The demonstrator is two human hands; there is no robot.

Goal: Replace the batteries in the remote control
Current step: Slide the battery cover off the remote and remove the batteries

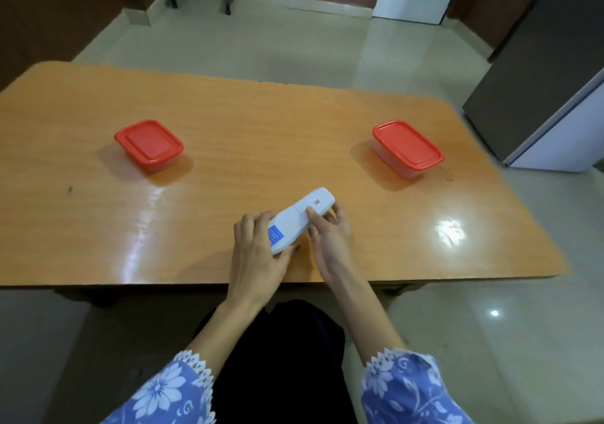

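Note:
A white remote control lies back side up over the near middle of the wooden table, a blue sticker on its near end and a small code label near its far end. My left hand grips the near end. My right hand holds the far half from the right, its thumb pressed on the back cover. The cover looks closed and no batteries show.
Two clear boxes with red lids stand on the table, one at the left and one at the right. A grey and white cabinet stands off the table's right end. The tiled floor lies beyond.

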